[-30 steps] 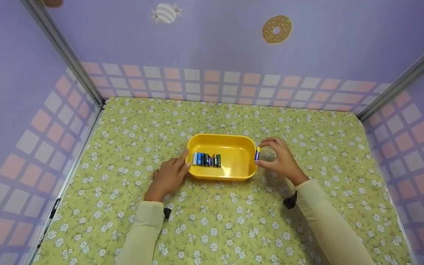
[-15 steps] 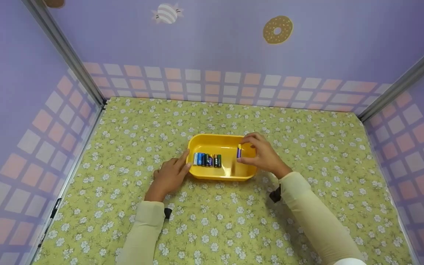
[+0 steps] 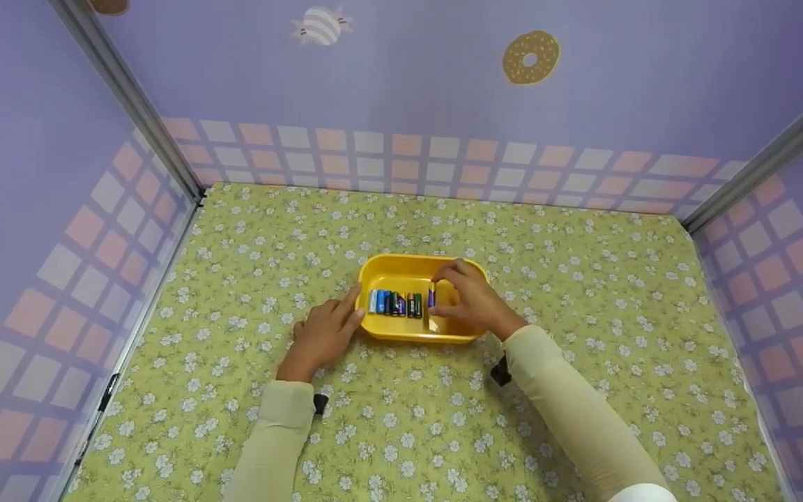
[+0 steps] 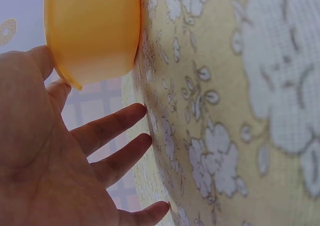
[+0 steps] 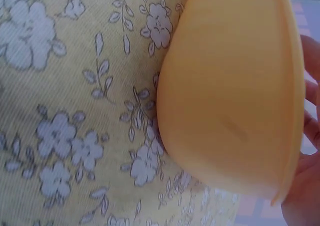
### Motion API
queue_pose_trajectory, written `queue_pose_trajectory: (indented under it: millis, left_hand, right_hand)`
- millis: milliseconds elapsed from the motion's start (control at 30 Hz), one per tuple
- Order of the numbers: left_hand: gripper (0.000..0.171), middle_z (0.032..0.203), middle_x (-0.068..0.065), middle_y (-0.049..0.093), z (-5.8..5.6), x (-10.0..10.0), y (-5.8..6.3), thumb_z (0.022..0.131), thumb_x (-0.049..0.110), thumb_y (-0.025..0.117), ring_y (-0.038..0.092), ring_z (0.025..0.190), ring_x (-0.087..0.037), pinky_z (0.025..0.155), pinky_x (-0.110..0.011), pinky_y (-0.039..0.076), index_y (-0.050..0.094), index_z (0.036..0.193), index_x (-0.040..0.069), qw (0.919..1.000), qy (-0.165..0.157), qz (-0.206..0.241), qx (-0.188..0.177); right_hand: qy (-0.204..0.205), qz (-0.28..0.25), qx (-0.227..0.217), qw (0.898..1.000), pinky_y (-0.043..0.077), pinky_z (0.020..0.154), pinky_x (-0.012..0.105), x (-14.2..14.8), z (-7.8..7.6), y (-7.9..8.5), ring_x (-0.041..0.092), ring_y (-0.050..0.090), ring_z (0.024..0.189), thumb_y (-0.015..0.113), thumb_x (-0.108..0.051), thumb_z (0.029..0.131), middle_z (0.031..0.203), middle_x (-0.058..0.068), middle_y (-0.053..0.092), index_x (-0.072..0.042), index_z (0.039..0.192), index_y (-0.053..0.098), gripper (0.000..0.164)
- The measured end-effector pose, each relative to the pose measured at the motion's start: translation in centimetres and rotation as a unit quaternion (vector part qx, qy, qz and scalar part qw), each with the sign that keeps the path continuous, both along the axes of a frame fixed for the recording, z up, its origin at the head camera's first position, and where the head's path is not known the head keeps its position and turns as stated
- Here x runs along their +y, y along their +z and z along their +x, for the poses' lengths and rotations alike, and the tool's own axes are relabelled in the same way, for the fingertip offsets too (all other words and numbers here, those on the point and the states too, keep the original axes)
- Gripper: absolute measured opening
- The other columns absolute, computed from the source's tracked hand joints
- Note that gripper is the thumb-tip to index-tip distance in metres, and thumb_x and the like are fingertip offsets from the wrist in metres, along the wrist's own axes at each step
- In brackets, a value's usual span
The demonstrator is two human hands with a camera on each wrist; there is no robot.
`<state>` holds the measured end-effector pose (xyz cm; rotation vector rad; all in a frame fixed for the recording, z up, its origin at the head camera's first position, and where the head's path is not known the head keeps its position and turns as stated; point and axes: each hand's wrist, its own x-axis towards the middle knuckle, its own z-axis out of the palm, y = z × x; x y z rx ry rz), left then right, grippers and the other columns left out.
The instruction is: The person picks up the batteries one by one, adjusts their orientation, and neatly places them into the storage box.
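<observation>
A yellow plastic tub [image 3: 419, 337] sits on the flowered cloth. Along its left half lies a row of several batteries [image 3: 399, 305], in white, blue, black, purple and green, side by side. Over the tub's middle my right hand [image 3: 475, 301] pinches a purple battery with a yellow end [image 3: 431, 296] between thumb and fingers, upright in this view, just right of the row. My left hand [image 3: 325, 333] rests at the tub's left end, thumb and index finger on the rim; its other fingers spread to the cloth in the left wrist view. The tub's wall [image 5: 225, 85] hides the battery in the right wrist view.
Flower-patterned cloth [image 3: 401, 432] covers the surface all round the tub. Purple walls [image 3: 415, 84] with a checked band stand at the back and on both sides, joined by grey metal posts [image 3: 129, 104].
My right hand has carried the purple battery leftward from outside the tub's right end to beside the row inside it. The left hand stays at the rim.
</observation>
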<state>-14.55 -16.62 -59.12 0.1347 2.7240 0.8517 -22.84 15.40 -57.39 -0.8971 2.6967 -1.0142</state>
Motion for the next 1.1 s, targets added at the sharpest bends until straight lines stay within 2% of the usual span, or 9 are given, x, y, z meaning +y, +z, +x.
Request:
queue_pose_trajectory:
  millis: [333, 600, 1100]
  left_hand:
    - [0.06, 0.162, -0.003, 0.039, 0.0, 0.0, 0.0, 0.104, 0.07, 0.024, 0.034, 0.148, -0.04, 0.109, -0.076, 0.023, 0.004, 0.159, 0.057, 0.9999, -0.003, 0.002, 0.011]
    - [0.059, 0.16, -0.004, 0.041, -0.1, 0.0, -0.1, 0.104, 0.07, 0.023, 0.038, 0.146, -0.039, 0.106, -0.075, 0.026, 0.003, 0.158, 0.059, 0.9999, -0.001, -0.006, 0.01]
    - [0.058, 0.161, -0.004, 0.041, -0.1, 0.1, -0.1, 0.104, 0.07, 0.022, 0.037, 0.147, -0.039, 0.107, -0.075, 0.025, 0.001, 0.156, 0.06, 1.0, 0.001, -0.004, 0.006]
  right_hand:
    - [-0.038, 0.047, -0.054, 0.997, 0.05, 0.103, 0.043, -1.7, 0.1, -0.2, 0.024, 0.056, 0.12, 0.083, -0.035, 0.088, 0.137, 0.004, 0.048, -0.011, 0.127, 0.063, 0.05]
    - [-0.051, 0.08, -0.084, 0.992, 0.049, 0.106, 0.04, -2.5, -0.1, -0.9, 0.023, 0.054, 0.119, 0.085, -0.036, 0.086, 0.135, 0.005, 0.047, -0.011, 0.123, 0.065, 0.05]
    - [-0.042, 0.124, -0.081, 0.988, 0.047, 0.107, 0.045, -2.6, -0.2, -1.5, 0.027, 0.052, 0.122, 0.085, -0.037, 0.085, 0.137, 0.006, 0.049, -0.015, 0.123, 0.066, 0.049]
